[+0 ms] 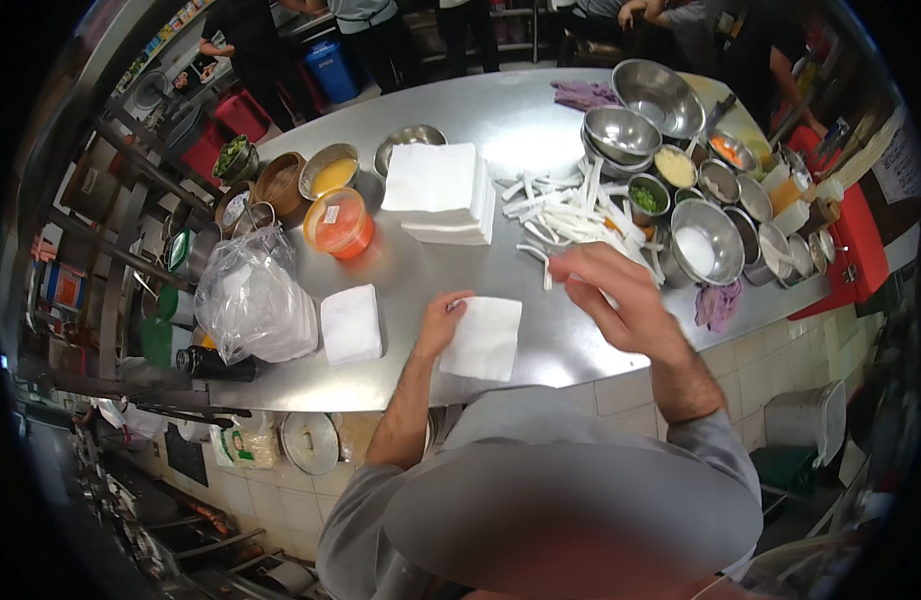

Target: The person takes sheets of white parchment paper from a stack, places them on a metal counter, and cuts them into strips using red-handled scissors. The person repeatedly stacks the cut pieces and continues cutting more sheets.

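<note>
A single square white napkin (481, 339) lies in front of me on the steel table. My left hand (439, 324) has its upper left corner between thumb and fingers. To the right, my right hand (618, 296) is raised over the table, slightly blurred, thumb apart from the fingers and nothing visible between them. Just beyond its fingertips is a thin white strip (539, 262). A loose heap of similar white strips (580, 206) spreads behind that hand, which partly hides it; their material is unclear. A tall stack of white napkins (434, 180) stands farther back.
Left are a smaller napkin pile (352, 324), a plastic bag (246, 296) over white stacked goods, and a tub with orange contents (339, 223). Right stand steel bowls (706, 244), a cup of chopped greens (646, 196) and sauce bottles (790, 187). Several people stand beyond the steel table (280, 390).
</note>
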### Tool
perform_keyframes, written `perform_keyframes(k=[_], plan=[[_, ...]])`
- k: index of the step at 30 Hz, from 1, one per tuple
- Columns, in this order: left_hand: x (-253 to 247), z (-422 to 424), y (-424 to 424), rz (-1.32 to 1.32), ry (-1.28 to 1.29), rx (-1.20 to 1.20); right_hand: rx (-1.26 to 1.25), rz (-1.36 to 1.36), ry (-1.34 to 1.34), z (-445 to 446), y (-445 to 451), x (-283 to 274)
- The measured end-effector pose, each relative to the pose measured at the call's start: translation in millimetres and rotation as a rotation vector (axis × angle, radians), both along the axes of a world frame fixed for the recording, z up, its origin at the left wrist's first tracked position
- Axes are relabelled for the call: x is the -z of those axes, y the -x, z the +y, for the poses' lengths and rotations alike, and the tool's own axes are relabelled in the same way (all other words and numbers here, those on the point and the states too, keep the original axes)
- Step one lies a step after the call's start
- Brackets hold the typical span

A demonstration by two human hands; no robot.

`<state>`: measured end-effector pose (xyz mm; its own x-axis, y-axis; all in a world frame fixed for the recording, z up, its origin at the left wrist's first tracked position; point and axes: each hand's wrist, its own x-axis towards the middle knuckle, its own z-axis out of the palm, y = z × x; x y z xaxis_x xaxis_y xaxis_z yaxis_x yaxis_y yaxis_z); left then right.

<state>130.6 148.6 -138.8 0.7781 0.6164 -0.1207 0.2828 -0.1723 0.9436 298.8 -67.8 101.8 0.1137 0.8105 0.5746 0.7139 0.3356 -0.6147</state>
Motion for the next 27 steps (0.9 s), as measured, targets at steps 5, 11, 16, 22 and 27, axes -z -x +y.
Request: perform_keyframes(k=[5, 11, 16, 22, 27], plan=[[20.4, -7.3, 19.6, 0.024, -0.087, -0.084, -0.463, -0.225, -0.469, -5.7, 52.7, -101.6], [45.8, 0.9, 14.8, -0.095, 0.268, -0.166, -0.538, -0.047, -0.474, 30.7, 63.8, -101.6], [22.1, -13.6, 16.7, -0.061, 0.310, -0.144, -0.501, -0.052, -0.328, 16.8, 53.4, -103.2], [36.2, -7.4, 11.1, -0.075, 0.208, -0.102, -0.445, -0.158, -0.194, -21.4, 46.5, -118.2], [27.3, -5.9, 5.1, -0.057, 0.233, -0.017, -0.432, 0.079, -0.221, -4.2, 61.8, -117.1]])
